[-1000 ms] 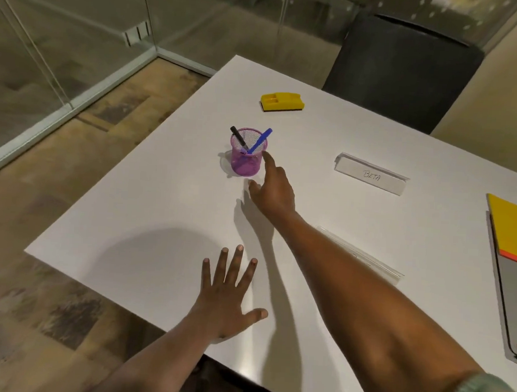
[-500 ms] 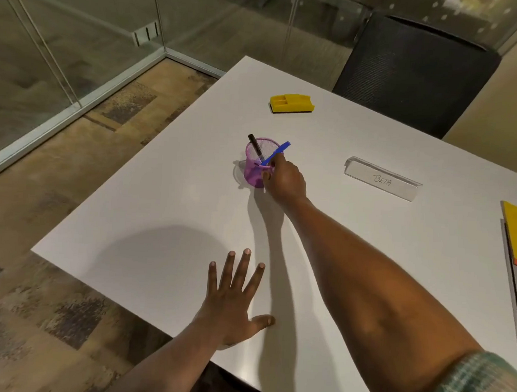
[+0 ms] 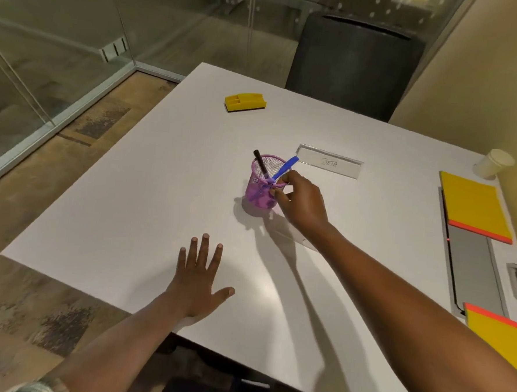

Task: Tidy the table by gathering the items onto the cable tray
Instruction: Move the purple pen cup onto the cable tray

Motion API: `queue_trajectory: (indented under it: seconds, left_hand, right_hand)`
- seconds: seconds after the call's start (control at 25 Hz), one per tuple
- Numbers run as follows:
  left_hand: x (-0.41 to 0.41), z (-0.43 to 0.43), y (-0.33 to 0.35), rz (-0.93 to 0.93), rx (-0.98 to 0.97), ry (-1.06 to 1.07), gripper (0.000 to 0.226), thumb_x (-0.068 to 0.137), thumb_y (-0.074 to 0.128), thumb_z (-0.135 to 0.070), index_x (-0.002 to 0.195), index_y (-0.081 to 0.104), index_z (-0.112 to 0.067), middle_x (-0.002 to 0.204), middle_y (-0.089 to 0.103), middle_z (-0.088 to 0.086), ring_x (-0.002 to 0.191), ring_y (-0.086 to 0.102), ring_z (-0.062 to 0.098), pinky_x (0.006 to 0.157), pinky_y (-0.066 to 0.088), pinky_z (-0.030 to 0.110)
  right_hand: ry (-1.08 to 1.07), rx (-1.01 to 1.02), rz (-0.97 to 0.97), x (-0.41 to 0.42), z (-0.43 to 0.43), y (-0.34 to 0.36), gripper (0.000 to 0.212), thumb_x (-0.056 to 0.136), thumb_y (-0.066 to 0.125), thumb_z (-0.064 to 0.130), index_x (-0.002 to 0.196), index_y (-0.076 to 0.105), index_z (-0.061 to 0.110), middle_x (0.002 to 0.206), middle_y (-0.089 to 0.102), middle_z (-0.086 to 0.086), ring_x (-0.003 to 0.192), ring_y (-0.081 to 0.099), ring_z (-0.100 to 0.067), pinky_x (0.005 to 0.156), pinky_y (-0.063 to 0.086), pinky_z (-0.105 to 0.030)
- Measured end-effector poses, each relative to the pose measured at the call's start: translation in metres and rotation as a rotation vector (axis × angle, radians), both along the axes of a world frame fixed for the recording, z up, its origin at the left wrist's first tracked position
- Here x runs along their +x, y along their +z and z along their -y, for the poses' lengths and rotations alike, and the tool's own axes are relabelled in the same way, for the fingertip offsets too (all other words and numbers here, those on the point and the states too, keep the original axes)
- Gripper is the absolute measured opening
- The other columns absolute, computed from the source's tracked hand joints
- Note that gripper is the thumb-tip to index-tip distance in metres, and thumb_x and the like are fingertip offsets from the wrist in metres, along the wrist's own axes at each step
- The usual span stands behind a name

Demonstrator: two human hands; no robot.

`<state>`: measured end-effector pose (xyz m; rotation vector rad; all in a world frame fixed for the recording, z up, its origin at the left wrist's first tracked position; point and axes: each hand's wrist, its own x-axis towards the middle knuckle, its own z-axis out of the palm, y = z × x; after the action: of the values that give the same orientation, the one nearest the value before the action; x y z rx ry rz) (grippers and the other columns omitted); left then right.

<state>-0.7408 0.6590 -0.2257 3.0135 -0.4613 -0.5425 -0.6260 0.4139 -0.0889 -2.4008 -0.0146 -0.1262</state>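
Observation:
A purple mesh pen cup stands mid-table with a black marker and a blue marker in it. My right hand pinches the cup's near rim with thumb and fingers. My left hand lies flat on the white table near the front edge, fingers spread, holding nothing. The grey cable tray runs along the table's right side, with yellow pads lying across its far end and another yellow pad at its near end.
A yellow eraser block lies at the far left of the table. A clear name plate marked BETA sits behind the cup. A paper cup stands far right. A clear ruler lies under my right forearm. A black chair stands behind the table.
My right hand reached the pen cup, closed on its rim, and the cup has shifted right toward the name plate. My left hand stayed flat.

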Motion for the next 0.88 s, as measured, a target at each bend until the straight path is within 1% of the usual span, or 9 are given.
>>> queue_trajectory:
  seconds: [0.12,0.28,0.4,0.52,0.6,0.64,0.72,0.8,0.88]
  left_hand:
    - [-0.004,0.045,0.011,0.035,-0.013,-0.22,0.093,0.086,0.01,-0.079,0.152,-0.03,-0.026,0.156,-0.042,0.007,0.148,-0.031,0.034,0.118,-0.017,0.055]
    - [-0.015,0.135,0.015,0.015,-0.049,-0.463,0.095,0.086,0.014,-0.08,0.15,-0.032,-0.027,0.155,-0.044,0.005,0.144,-0.039,0.03,0.121,-0.014,0.055]
    - [-0.024,0.198,0.009,0.001,-0.04,-0.536,0.096,0.085,0.013,-0.082,0.152,-0.028,-0.027,0.155,-0.045,0.005,0.144,-0.04,0.029,0.121,-0.013,0.056]
    - [-0.035,0.256,0.002,-0.022,-0.05,-0.579,0.095,0.085,0.013,-0.082,0.153,-0.026,-0.028,0.155,-0.045,0.003,0.142,-0.043,0.027,0.12,-0.011,0.058]
    - [-0.044,0.286,-0.002,-0.009,-0.072,-0.547,0.094,0.085,0.009,-0.083,0.154,-0.026,-0.028,0.156,-0.044,0.004,0.143,-0.042,0.028,0.119,-0.012,0.06]
    - [-0.048,0.295,-0.003,0.011,-0.088,-0.514,0.093,0.086,0.008,-0.084,0.154,-0.025,-0.029,0.157,-0.042,0.004,0.144,-0.04,0.029,0.118,-0.012,0.062]
    - [-0.054,0.307,-0.007,0.09,-0.139,-0.449,0.092,0.088,0.012,-0.083,0.157,-0.017,-0.029,0.163,-0.031,0.004,0.149,-0.03,0.03,0.118,-0.01,0.063]
    - [-0.058,0.308,-0.01,0.148,-0.191,-0.424,0.091,0.09,0.021,-0.081,0.16,-0.006,-0.029,0.167,-0.017,0.005,0.154,-0.017,0.031,0.119,-0.003,0.062]
    - [-0.059,0.308,-0.011,0.194,-0.216,-0.429,0.091,0.091,0.027,-0.079,0.16,0.002,-0.028,0.169,-0.009,0.006,0.155,-0.009,0.031,0.118,0.003,0.063]
  right_hand:
    - [-0.105,0.017,0.017,-0.031,0.066,0.011,0.013,0.09,0.067,0.034,0.096,0.059,0.027,0.102,0.068,0.01,0.073,0.067,-0.005,0.063,0.044,-0.026]
    - [-0.254,0.0,0.022,-0.07,0.162,0.014,0.014,0.091,0.068,0.027,0.102,0.061,0.022,0.11,0.068,0.004,0.074,0.068,-0.011,0.072,0.051,-0.033]
    - [-0.397,-0.001,0.014,-0.097,0.233,0.013,0.015,0.09,0.07,0.027,0.101,0.062,0.021,0.108,0.069,0.002,0.071,0.067,-0.011,0.062,0.046,-0.027]
    - [-0.508,-0.019,0.031,-0.127,0.3,0.012,0.014,0.089,0.071,0.03,0.096,0.061,0.023,0.101,0.068,0.003,0.07,0.065,-0.011,0.056,0.038,-0.018]
    - [-0.568,-0.027,0.037,-0.145,0.34,0.012,0.014,0.089,0.07,0.031,0.096,0.061,0.023,0.1,0.067,0.003,0.072,0.065,-0.015,0.057,0.04,-0.022]
    - [-0.605,-0.028,0.035,-0.151,0.357,0.01,0.015,0.089,0.07,0.031,0.098,0.062,0.022,0.1,0.067,0.003,0.075,0.066,-0.018,0.059,0.044,-0.027]
    - [-0.68,-0.024,0.027,-0.162,0.391,0.006,0.017,0.089,0.07,0.03,0.099,0.063,0.019,0.097,0.066,0.002,0.082,0.065,-0.024,0.066,0.045,-0.032]
    - [-0.726,-0.023,0.02,-0.168,0.417,0.0,0.017,0.089,0.071,0.029,0.099,0.064,0.017,0.095,0.067,-0.001,0.087,0.064,-0.025,0.065,0.041,-0.029]
    - [-0.749,-0.031,0.013,-0.171,0.435,-0.007,0.019,0.089,0.071,0.027,0.102,0.065,0.014,0.099,0.069,-0.005,0.089,0.063,-0.023,0.065,0.041,-0.028]
